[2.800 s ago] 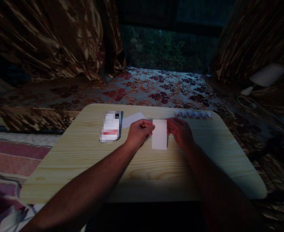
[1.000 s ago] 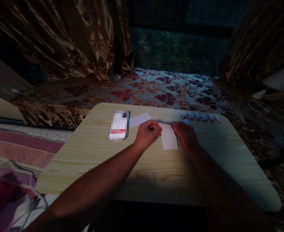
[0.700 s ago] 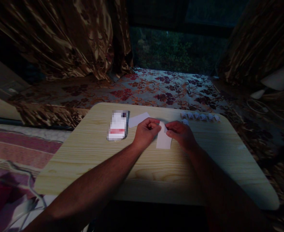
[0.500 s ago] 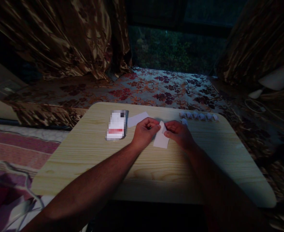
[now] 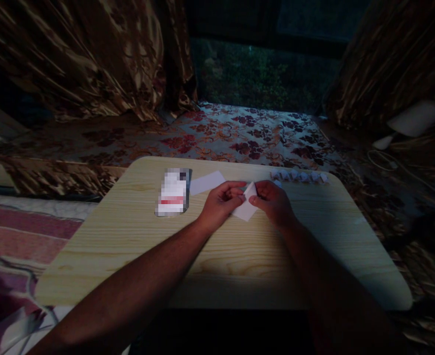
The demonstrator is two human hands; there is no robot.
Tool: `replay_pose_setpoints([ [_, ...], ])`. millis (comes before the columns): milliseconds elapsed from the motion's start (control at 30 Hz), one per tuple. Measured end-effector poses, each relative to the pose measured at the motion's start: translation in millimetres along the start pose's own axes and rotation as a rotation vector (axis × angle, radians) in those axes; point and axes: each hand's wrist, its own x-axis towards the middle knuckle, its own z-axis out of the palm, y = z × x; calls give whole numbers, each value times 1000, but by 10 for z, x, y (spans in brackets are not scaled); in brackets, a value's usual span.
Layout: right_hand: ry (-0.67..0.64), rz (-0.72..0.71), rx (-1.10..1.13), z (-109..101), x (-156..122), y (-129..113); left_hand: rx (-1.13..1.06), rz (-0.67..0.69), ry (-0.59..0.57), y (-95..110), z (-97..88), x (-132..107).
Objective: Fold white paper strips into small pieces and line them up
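Observation:
A small white slip of paper (image 5: 246, 206) is held just above the light wooden table (image 5: 136, 236), tilted with one corner pointing up. My left hand (image 5: 219, 203) pinches its left side with curled fingers. My right hand (image 5: 272, 201) pinches the upper right corner between thumb and forefinger. Both hands meet near the middle of the table's far half.
A second white slip (image 5: 207, 182) lies flat beside a blurred-out phone-sized object (image 5: 172, 198) on the left. A row of several small folded paper pieces (image 5: 299, 175) lines the table's far right edge. A flowered cloth (image 5: 247, 133), brown curtains and a dark window lie beyond.
The slip was a flat upright rectangle between both hands. It has since been turned and folded inward, so it now looks smaller and sits diagonally. The hands have drawn closer together.

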Motion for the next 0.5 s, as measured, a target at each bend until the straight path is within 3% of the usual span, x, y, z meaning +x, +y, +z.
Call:
replay_pose_setpoints([
  [500, 13, -9, 33, -2, 1, 8, 124, 19, 67, 3, 50, -14],
])
